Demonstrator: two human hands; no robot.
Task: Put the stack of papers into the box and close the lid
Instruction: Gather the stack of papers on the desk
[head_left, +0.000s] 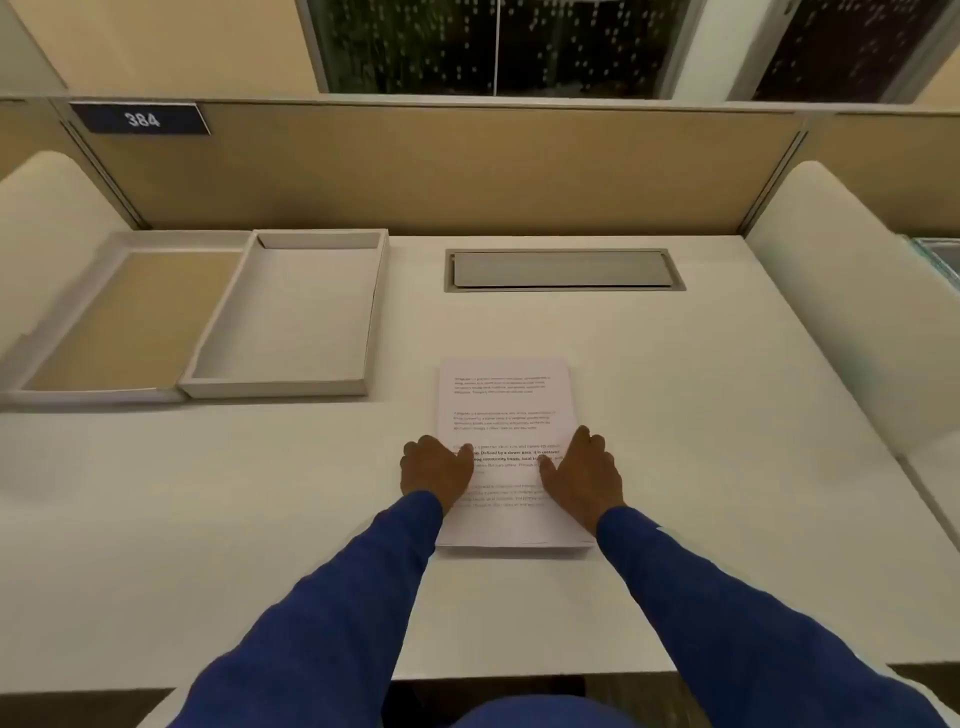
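A stack of white printed papers (501, 400) lies flat on the desk in front of me. My left hand (435, 468) rests at its left edge, thumb on top of the sheets. My right hand (584, 474) rests at its right edge, thumb on the top page too. Both hands touch the stack, which still lies on the desk. At the far left stands an open grey box (291, 387), empty inside. Its lid (93, 396) lies upturned just left of it, showing a tan inner face.
A grey cable hatch (563, 270) is set into the desk (701, 395) behind the papers. A tan divider panel (441, 171) with a "384" plate (140, 119) runs along the back. Cream side partitions (852, 291) flank the desk on both sides.
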